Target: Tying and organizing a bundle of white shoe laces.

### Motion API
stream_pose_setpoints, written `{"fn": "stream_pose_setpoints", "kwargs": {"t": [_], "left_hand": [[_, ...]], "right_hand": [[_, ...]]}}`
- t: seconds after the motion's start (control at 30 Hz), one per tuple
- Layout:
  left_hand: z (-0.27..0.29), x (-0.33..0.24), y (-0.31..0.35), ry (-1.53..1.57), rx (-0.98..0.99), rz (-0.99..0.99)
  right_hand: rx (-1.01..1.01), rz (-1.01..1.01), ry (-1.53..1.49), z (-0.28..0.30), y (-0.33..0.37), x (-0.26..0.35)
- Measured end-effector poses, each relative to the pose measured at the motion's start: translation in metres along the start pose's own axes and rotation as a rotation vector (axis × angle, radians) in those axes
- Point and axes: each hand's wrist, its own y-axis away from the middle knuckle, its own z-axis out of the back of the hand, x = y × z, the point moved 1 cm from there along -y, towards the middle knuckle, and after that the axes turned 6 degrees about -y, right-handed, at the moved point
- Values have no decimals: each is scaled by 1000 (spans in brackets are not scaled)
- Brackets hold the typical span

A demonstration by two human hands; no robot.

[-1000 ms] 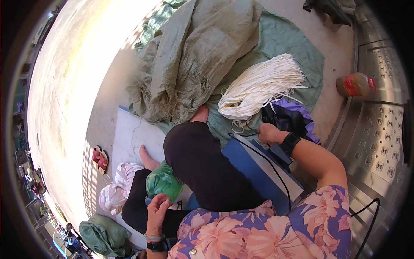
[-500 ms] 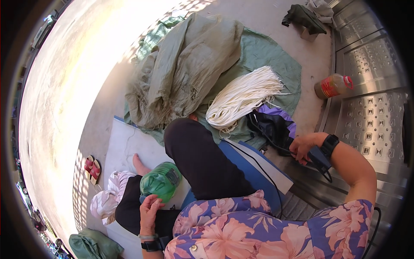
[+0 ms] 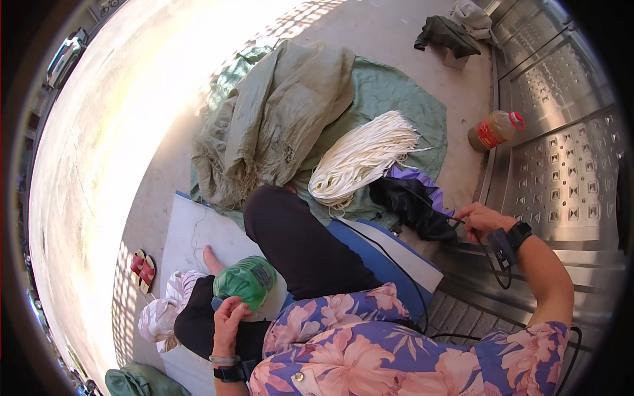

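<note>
My left hand (image 3: 228, 323) is closed by a green plastic bottle (image 3: 251, 277) lying against my bent leg. Its fingers pinch the bottle's neck end, beside a small blue-grey cap (image 3: 217, 303). On the right, my right hand (image 3: 481, 220) has its fingers curled round a thin black cable (image 3: 487, 254). A small black box (image 3: 503, 248) with that cable hangs at my right wrist, just below a black wristband. Left of the right hand lies a bunched black and purple cloth item (image 3: 413, 201). A looped bundle of white cord strips (image 3: 363, 158) rests just beyond it.
A large olive sack (image 3: 277, 112) lies on a green sheet (image 3: 403, 99). At the right, a bottle with a red label (image 3: 492, 131) stands beside embossed metal panels (image 3: 561, 171). Red sandals (image 3: 142, 269) sit at left; a blue-and-white board (image 3: 389, 247) lies under my leg.
My right hand has moved a little right, away from the black and purple cloth. The black box now hangs lower and clear of the palm. My left hand stays at the bottle.
</note>
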Motion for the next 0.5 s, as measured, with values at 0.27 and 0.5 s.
{"fn": "stream_pose_setpoints", "kwargs": {"t": [0.27, 0.5], "left_hand": [[-3, -7, 15, -26, -1, -31], [-2, 9, 22, -66, 25, 42]], "right_hand": [[-665, 251, -604, 91, -20, -45], [183, 515, 735, 89, -27, -87]]}}
